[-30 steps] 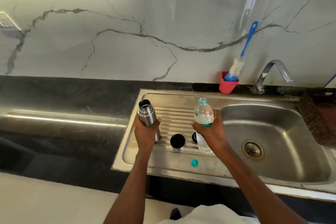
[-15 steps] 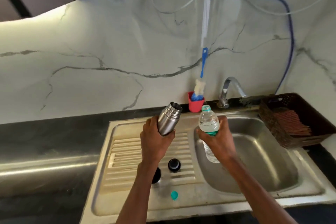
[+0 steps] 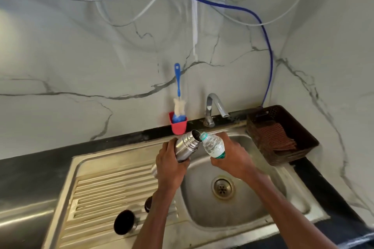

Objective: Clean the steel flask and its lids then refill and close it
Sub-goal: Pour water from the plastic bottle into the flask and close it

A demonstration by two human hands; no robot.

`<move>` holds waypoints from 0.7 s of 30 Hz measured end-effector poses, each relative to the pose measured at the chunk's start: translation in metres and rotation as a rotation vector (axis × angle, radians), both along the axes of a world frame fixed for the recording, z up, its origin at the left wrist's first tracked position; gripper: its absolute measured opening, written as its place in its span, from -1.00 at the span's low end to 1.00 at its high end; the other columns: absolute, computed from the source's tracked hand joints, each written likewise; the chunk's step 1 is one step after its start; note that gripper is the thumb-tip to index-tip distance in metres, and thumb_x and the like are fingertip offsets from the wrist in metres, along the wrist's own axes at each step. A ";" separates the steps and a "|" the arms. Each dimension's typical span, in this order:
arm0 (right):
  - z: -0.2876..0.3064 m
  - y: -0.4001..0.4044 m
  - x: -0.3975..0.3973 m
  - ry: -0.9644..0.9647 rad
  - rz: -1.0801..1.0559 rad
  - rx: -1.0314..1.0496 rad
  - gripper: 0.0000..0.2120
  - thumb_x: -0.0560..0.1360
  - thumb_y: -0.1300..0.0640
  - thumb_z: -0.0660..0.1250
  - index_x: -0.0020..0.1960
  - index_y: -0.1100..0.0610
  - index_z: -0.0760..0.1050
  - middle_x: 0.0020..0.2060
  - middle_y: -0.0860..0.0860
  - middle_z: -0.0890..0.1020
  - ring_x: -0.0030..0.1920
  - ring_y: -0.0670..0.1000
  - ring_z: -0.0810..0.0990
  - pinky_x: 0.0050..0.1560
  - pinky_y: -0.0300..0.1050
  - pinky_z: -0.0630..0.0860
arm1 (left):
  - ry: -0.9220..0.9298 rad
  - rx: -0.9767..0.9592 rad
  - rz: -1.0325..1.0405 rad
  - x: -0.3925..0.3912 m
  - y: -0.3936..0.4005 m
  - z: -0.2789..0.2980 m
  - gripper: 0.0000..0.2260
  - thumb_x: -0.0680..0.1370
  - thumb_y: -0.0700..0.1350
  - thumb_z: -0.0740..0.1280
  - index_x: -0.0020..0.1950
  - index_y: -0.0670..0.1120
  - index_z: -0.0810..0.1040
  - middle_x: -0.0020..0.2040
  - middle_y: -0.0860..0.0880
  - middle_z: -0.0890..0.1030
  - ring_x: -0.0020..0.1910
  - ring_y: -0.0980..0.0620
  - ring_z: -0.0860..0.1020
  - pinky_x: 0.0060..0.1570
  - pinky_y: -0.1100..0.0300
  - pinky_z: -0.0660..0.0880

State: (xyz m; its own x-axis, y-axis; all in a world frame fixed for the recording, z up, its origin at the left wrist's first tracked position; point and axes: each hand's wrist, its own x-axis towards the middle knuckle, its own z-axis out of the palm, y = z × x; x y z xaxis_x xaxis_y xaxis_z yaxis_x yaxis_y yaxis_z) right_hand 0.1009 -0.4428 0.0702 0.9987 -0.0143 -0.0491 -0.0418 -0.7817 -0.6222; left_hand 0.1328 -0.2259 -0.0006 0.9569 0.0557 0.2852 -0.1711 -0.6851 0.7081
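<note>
My left hand (image 3: 172, 164) grips the steel flask (image 3: 187, 144) and holds it tilted to the right over the sink basin (image 3: 202, 206), its open mouth facing up and right. In my right hand (image 3: 232, 157) is a clear plastic water bottle (image 3: 212, 145) with a green label band, tipped left so its uncapped neck meets the flask's mouth. Two flask lids lie on the ribbed drainboard (image 3: 105, 190): a round cup lid (image 3: 124, 222) near the front, and a smaller dark lid (image 3: 148, 204) partly hidden behind my left forearm.
A red cup (image 3: 178, 125) with a blue bottle brush (image 3: 178, 87) stands at the wall behind the sink. The tap (image 3: 214, 107) curves over the basin. A brown basket (image 3: 281, 135) with folded cloths sits on the right counter. Hoses hang overhead.
Both hands have moved right over the basin. The water bottle has tipped left until its neck meets the flask's mouth. The view has lifted.
</note>
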 end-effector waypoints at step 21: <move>0.019 -0.017 0.038 -0.025 0.280 -0.361 -0.15 0.29 -0.12 0.57 0.47 -0.12 0.23 0.27 -0.05 0.59 0.19 0.04 0.59 0.03 -0.08 0.56 | -0.010 -0.060 0.039 -0.003 0.002 -0.005 -0.38 0.30 -0.14 0.59 0.32 0.02 0.50 0.11 0.07 0.60 0.04 -0.03 0.59 0.09 -0.17 0.56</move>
